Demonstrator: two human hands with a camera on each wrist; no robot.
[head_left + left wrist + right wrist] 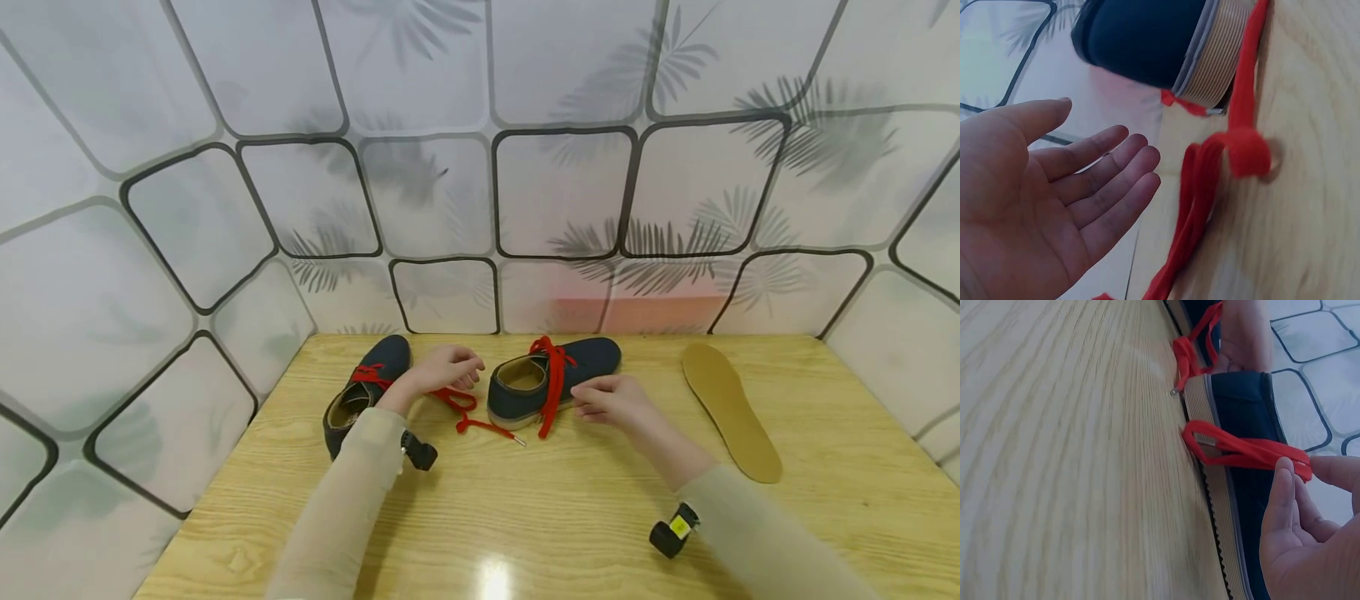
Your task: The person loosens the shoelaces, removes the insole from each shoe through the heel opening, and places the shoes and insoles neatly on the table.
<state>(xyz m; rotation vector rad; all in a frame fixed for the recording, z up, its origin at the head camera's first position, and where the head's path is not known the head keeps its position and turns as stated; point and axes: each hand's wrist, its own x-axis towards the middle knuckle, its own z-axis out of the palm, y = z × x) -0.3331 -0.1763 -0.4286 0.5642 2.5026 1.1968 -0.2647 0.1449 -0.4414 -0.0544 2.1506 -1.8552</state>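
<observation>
right hand [611, 402]: grip pinches red lace [1244, 450] beside right shoe [551, 379]
left hand [447, 369]: grip wide, holds nothing, left of right shoe

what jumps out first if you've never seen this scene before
The bright red laces against two dark blue shoes at the back of the wooden table. The right hand pinches a lace of the right shoe, while the left hand hovers open between it and the left shoe. A tan insole lies alone to the right.
</observation>
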